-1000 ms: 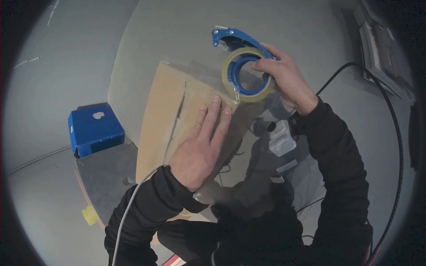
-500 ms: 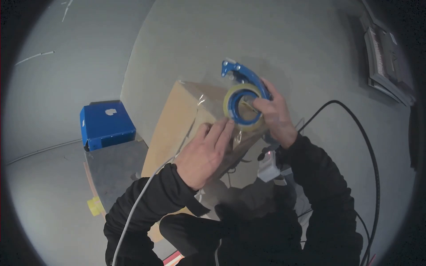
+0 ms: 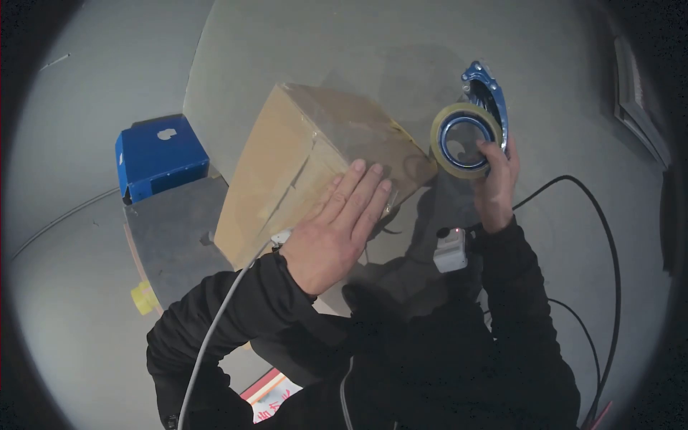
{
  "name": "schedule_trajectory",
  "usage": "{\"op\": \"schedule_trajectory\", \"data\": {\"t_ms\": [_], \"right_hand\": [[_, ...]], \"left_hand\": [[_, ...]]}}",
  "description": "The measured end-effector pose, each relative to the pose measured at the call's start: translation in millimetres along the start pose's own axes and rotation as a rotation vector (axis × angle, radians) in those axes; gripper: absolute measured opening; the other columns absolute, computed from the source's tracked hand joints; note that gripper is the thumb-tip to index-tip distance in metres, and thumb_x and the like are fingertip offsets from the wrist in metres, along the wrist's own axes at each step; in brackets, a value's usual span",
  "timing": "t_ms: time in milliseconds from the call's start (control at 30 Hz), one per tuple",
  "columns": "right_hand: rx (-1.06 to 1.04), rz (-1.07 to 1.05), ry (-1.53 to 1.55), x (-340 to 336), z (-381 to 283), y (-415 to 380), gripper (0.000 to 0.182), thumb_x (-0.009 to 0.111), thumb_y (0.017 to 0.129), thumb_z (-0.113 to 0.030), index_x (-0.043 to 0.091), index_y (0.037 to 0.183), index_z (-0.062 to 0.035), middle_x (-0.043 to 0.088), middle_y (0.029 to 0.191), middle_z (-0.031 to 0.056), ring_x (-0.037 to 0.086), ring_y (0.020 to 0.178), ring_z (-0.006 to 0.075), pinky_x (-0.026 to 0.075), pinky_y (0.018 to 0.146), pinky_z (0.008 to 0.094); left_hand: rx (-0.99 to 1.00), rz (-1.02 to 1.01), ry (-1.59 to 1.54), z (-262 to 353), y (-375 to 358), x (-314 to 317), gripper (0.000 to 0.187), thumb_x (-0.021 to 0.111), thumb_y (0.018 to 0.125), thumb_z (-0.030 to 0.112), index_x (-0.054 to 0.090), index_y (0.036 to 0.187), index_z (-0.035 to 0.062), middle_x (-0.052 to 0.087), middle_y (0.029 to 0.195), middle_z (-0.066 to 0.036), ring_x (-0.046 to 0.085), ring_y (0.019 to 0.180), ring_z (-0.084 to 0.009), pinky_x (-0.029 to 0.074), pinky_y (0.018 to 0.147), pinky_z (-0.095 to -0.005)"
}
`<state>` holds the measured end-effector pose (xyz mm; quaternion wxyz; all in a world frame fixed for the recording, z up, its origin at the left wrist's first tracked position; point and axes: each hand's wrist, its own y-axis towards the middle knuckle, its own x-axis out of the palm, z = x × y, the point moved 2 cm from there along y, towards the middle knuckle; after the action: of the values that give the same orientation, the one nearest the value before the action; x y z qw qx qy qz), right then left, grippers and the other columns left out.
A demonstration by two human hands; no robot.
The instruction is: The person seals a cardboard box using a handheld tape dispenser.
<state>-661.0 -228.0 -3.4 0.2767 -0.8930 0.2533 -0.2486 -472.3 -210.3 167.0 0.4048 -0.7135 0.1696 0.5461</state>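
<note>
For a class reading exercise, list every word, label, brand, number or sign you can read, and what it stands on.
No text is legible.
Sheet at the bottom: red characters, too small and blurred.
Blue box: white mark, no readable lettering.
Printed matter at the right: too blurred.

Cardboard box (image 3: 251,179): plain brown, closed, long dark seam between flaps, glossy clear tape across its edge; sits angled, under the left hand (image 3: 333,233). Tape dispenser (image 3: 493,99): blue, loaded with yellowish clear roll (image 3: 443,152); raised in the right hand (image 3: 496,183), just beside the box's corner.
</note>
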Motion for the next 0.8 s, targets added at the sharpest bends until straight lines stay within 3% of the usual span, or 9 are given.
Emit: {"op": "schedule_trajectory", "data": {"t_ms": [100,200,300,400,500,567,600,700,800], "right_hand": [[0.004,0.036,-0.001,-0.6,2.2,-2.5,0.055,0.066,0.079,-0.033,0.05,0.128,-0.0122,0.054,0.116,0.0094,0.049,0.11,0.0249,0.043,0.096,0.0364],[-0.011,0.059,-0.018,-0.7,-9.0,19.3,0.048,0.064,0.077,-0.029,0.054,0.121,-0.011,0.054,0.109,0.0078,0.05,0.104,0.0228,0.042,0.089,0.035],[0.003,0.001,-0.055,-2.7,-11.9,17.4,0.053,0.065,0.08,-0.032,0.05,0.126,-0.012,0.054,0.115,0.0093,0.05,0.11,0.0245,0.043,0.097,0.037],[0.026,0.039,-0.027,-6.1,-11.8,15.7,0.057,0.065,0.081,-0.031,0.048,0.131,-0.0103,0.055,0.12,0.011,0.05,0.114,0.0266,0.042,0.099,0.038],[0.071,0.063,-0.064,-9.8,-10.9,16.7,0.06,0.062,0.083,-0.036,0.043,0.135,-0.0117,0.05,0.127,0.0112,0.047,0.119,0.0267,0.038,0.104,0.0385],[0.062,0.074,-0.087,-8.8,-12.0,17.9,0.061,0.062,0.083,-0.035,0.043,0.136,-0.0127,0.05,0.128,0.0115,0.046,0.12,0.0278,0.038,0.105,0.0397],[0.059,0.075,-0.094,-8.2,-12.6,18.0,0.061,0.062,0.083,-0.035,0.043,0.136,-0.013,0.05,0.128,0.0116,0.046,0.121,0.0281,0.038,0.105,0.04],[0.042,0.099,-0.088,-3.6,-15.5,14.4,0.064,0.064,0.081,-0.038,0.042,0.137,-0.0132,0.049,0.129,0.011,0.046,0.121,0.0274,0.036,0.106,0.0393],[0.005,0.095,-0.136,-5.6,-17.4,16.2,0.066,0.062,0.079,-0.041,0.042,0.135,-0.0129,0.05,0.127,0.0108,0.046,0.119,0.0263,0.039,0.103,0.037]], "left_hand": [[-0.003,0.009,0.054,1.9,1.4,3.4,0.061,0.069,0.083,0.005,0.04,0.136,-0.0012,0.043,0.14,-0.019,0.037,0.134,-0.035,0.033,0.11,-0.0412],[0.051,0.026,0.022,-4.6,37.0,0.2,0.042,0.061,0.085,0.007,0.05,0.124,-0.0031,0.052,0.127,-0.022,0.043,0.128,-0.0401,0.031,0.111,-0.0489],[0.074,0.083,0.088,-5.6,51.5,1.4,0.024,0.067,0.084,0.014,0.062,0.104,0.0004,0.063,0.111,-0.019,0.056,0.115,-0.0345,0.038,0.108,-0.0427],[0.169,-0.028,-0.174,-25.0,56.6,-7.2,0.059,0.06,0.087,0.039,0.048,0.127,-0.0012,0.047,0.133,-0.02,0.041,0.129,-0.0355,0.024,0.114,-0.0432],[0.01,0.058,-0.472,-69.3,61.4,-30.7,0.052,0.05,0.091,0.027,0.04,0.136,0.0024,0.038,0.142,-0.023,0.041,0.129,-0.0389,0.036,0.106,-0.0443],[-0.486,0.035,-0.536,-107.8,60.3,-44.2,0.062,0.048,0.093,0.032,0.031,0.14,-0.0034,0.034,0.144,-0.025,0.035,0.133,-0.0376,0.029,0.11,-0.0423],[-0.612,0.031,-0.549,-121.7,60.2,-46.3,0.064,0.048,0.093,0.034,0.029,0.141,-0.0048,0.033,0.145,-0.026,0.033,0.134,-0.0372,0.028,0.111,-0.0418],[-0.901,-0.012,-0.51,-158.1,60.4,-37.3,0.069,0.046,0.086,0.05,0.038,0.128,-0.0037,0.049,0.126,-0.024,0.048,0.114,-0.0378,0.039,0.096,-0.0439],[-0.829,-0.119,-0.637,-189.3,66.3,-18.3,0.054,0.048,0.087,0.056,0.05,0.103,0.0041,0.056,0.095,-0.011,0.053,0.086,-0.0267,0.041,0.077,-0.0369]]}}
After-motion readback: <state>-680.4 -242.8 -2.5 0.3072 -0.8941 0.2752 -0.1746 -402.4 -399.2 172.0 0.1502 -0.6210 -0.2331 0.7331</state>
